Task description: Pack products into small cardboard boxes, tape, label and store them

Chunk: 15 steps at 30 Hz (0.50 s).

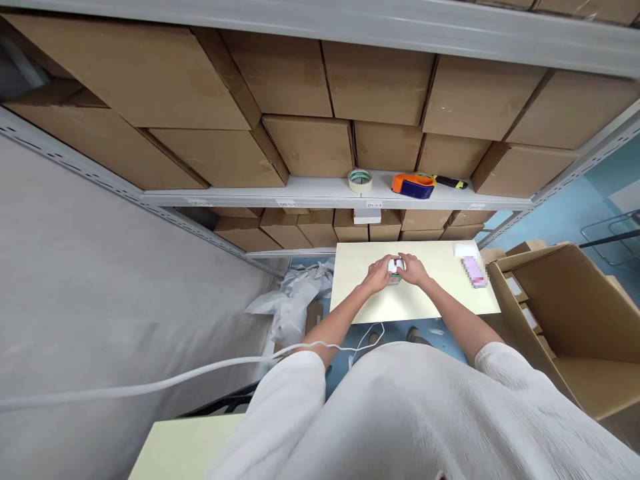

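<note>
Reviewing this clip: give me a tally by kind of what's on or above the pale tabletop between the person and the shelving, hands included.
Hands, left hand and right hand: 2
Held white-and-green item, counted as one: 1
Pixelated purple item: 1
White item beside it: 1
Total: 5

"What clothing shows up top?"
"A loose white shirt [395,407], lightly wrinkled, with short, wide sleeves [297,383]."
"And below?"
"Dark, brownish-grey shoes [416,335], partly hidden by the shirt, too small for detail."

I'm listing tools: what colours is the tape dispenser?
Tape dispenser: orange and dark blue, clearest in the head view.
</note>
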### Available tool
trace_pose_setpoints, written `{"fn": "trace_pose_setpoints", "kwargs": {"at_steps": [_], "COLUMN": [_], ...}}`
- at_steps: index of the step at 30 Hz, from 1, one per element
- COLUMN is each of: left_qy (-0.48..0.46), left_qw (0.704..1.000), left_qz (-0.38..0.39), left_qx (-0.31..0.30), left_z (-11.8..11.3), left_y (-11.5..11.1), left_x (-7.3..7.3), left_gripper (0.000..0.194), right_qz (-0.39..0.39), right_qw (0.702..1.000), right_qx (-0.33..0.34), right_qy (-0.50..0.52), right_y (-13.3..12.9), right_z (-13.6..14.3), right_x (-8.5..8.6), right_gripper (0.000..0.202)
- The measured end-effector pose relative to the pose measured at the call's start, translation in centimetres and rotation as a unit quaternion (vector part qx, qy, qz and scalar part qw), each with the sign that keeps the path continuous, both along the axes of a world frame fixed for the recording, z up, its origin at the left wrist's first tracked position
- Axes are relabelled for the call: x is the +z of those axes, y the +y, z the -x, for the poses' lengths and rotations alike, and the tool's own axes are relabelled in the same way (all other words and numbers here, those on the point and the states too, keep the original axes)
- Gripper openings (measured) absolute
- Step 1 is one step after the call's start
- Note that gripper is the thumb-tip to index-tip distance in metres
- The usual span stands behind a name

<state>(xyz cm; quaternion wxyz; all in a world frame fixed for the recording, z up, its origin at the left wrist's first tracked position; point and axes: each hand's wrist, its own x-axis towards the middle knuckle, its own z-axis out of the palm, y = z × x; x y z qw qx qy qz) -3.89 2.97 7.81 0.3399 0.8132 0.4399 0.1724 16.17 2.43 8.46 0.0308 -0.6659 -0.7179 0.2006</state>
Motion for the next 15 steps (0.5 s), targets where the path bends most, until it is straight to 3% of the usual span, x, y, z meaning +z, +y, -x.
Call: {"fn": "trace_pose_setpoints", "kwargs": {"at_steps": [3, 8, 15], "left_qy": [0.0, 0.031, 0.101], "left_qw": [1.0, 1.0, 0.992], "left_qz": [0.003, -0.002, -0.043], "left_qx": [-0.003, -0.001, -0.065], "left_z": [-0.1, -0.4, 0.1], "left_y": [0.1, 0.6, 1.4], "left_x": [0.1, -0.3, -0.4], "left_gripper": [0.073, 0.074, 0.07], "right_qz": [0.005, 0.001, -0.01], "right_qw": [1.0, 1.0, 0.979], "right_qx": [0.014, 0.008, -0.048], "right_qy": [-0.007, 0.011, 0.197], "right_y": [-0.2, 0.0, 0.5], "right_z": [0.1, 0.4, -2.3], "right_x": [0.5, 0.3, -2.6], "right_gripper": [0.071, 0.069, 0.062]}}
